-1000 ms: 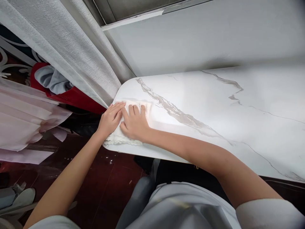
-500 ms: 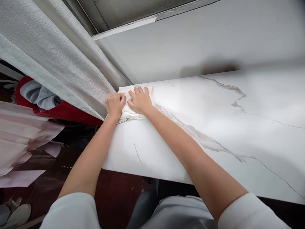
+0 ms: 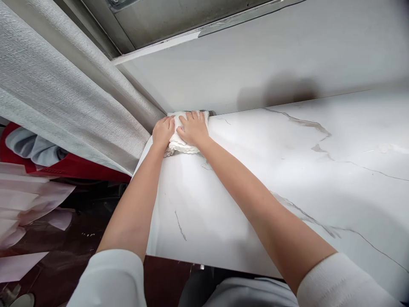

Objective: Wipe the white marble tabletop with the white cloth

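A folded white cloth [image 3: 182,147] lies at the far left corner of the white marble-look table [image 3: 255,183], up against the wall. My left hand [image 3: 162,131] presses on its left side with the fingers curled over it. My right hand [image 3: 194,127] lies flat on top of the cloth, fingers stretched toward the wall. Both arms reach far forward across the table, and most of the cloth is hidden under my hands.
A grey curtain [image 3: 64,98] hangs at the left, touching the table's corner. Beyond it are a red seat with grey fabric [image 3: 38,153] and pale pink cloth [image 3: 25,200] over a dark red floor. A white wall [image 3: 255,64] backs the table.
Both hands have slid the cloth from the table's near left edge away from me to its far corner by the wall. My view has followed forward.
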